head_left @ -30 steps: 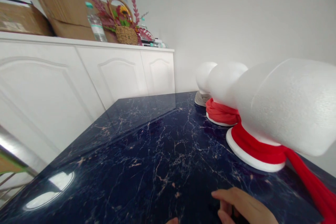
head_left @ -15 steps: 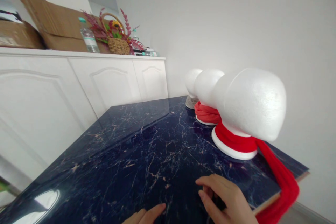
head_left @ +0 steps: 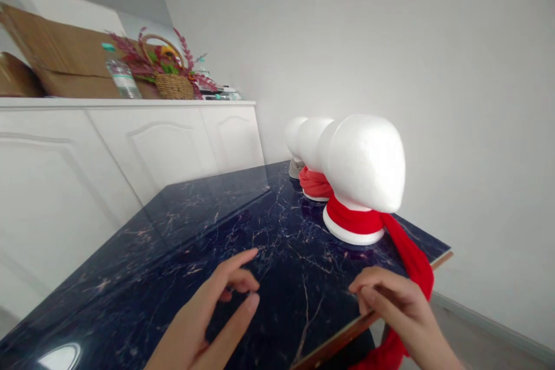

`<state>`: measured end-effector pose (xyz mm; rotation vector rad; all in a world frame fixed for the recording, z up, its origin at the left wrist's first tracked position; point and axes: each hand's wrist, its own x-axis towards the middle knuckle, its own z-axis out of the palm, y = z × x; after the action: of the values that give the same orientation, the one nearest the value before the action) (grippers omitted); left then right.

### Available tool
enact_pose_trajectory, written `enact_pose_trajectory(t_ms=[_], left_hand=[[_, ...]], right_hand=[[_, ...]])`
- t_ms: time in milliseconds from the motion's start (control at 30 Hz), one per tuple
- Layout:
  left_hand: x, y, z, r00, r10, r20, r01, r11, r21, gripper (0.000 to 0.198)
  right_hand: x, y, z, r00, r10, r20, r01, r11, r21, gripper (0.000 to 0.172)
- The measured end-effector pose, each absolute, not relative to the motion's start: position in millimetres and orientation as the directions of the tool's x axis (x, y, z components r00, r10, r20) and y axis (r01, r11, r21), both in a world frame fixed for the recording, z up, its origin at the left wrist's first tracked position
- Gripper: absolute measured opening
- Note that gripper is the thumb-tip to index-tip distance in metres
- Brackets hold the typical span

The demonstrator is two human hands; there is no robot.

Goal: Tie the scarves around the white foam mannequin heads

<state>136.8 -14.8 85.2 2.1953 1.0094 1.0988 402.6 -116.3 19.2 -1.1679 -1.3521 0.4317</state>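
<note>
Over the dark blue marbled table (head_left: 243, 225), my left hand (head_left: 217, 312) is held open, its thumb and index finger apart with nothing between them. My right hand (head_left: 392, 303) hovers by the table's right edge, fingers curled in toward the thumb; I see nothing in them. Behind it hangs a red scarf (head_left: 414, 260), which wraps the neck of the nearest white foam mannequin head (head_left: 364, 162) and drops past the edge. Whether the right hand touches the scarf I cannot tell.
Farther back stand two more foam heads, one with a coral scarf (head_left: 315, 183), one with a grey scarf (head_left: 296, 169). White cabinets (head_left: 169, 150) on the left carry a cardboard box (head_left: 73, 52), a plastic bottle (head_left: 124, 75) and a flower basket (head_left: 174, 87).
The view has shifted right. My left hand has risen farther into view, spread open. My right hand has moved right toward the hanging scarf, and its fingers have drawn closer together.
</note>
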Motion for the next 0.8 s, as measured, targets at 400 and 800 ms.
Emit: enact_pose_trajectory(t_ms=[400,800], left_hand=[[346.9,33.0,122.5,0.286,0.82,0.496,-0.217,-0.449,0.867,0.064],[343.3,31.2,143.2,0.476,0.712,0.516,-0.183,-0.494,0.85,0.081]], right_hand=[[520.3,-63.1,92.4,0.846,0.381,0.374,0.035,0.659,-0.751,0.041],[486.5,-68.6,129.1,0.579,0.743,0.336,-0.188,0.522,-0.832,0.039]])
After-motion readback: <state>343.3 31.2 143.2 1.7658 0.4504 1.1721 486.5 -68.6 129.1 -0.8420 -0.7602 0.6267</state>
